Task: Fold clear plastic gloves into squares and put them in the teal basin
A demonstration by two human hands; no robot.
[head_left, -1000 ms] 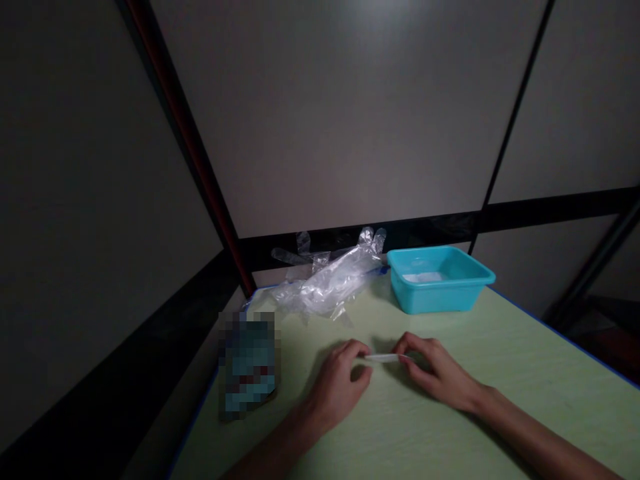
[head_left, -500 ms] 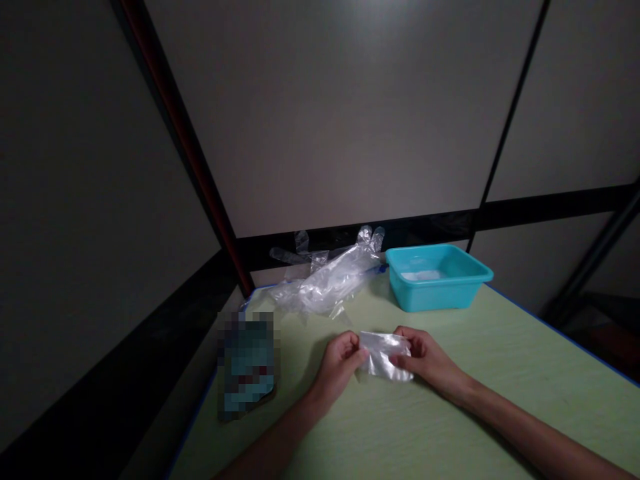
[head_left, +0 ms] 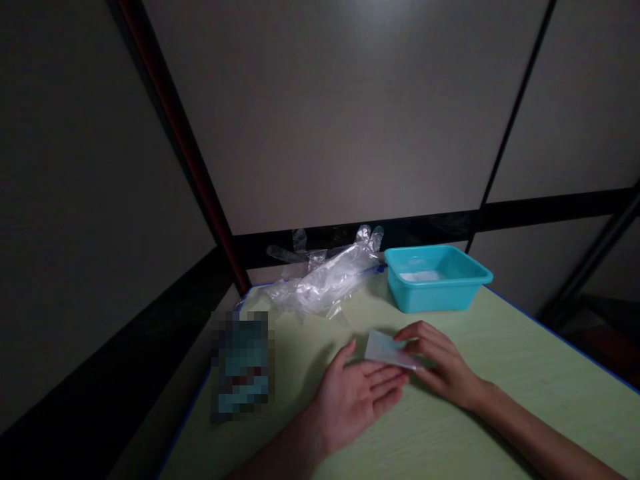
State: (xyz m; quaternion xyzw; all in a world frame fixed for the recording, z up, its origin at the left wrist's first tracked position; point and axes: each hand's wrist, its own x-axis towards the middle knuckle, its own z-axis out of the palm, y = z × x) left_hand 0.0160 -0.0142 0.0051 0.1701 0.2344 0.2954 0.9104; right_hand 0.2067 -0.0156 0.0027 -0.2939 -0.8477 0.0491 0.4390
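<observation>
A folded plastic glove (head_left: 385, 349), now a small flat translucent packet, is pinched at its right side by my right hand (head_left: 440, 363). My left hand (head_left: 355, 400) lies palm up with fingers stretched out, just below the packet's near edge; whether the fingertips touch it I cannot tell. Behind both hands is a loose pile of clear disposable plastic gloves (head_left: 330, 283), some fingers sticking up past the table's back edge. To the right of that pile stands a turquoise plastic basin (head_left: 435, 297) with something flat and whitish (head_left: 420, 275) inside.
The pale green table (head_left: 515, 373) has a blue edge. On its left side is a blurred-out item (head_left: 243, 367), its kind hidden. Light wall panels (head_left: 350, 133) with dark strips rise right behind the table.
My left hand has let go of the folded glove and turned palm up with its fingers spread. My right hand still holds the glove, now tilted flatter.
</observation>
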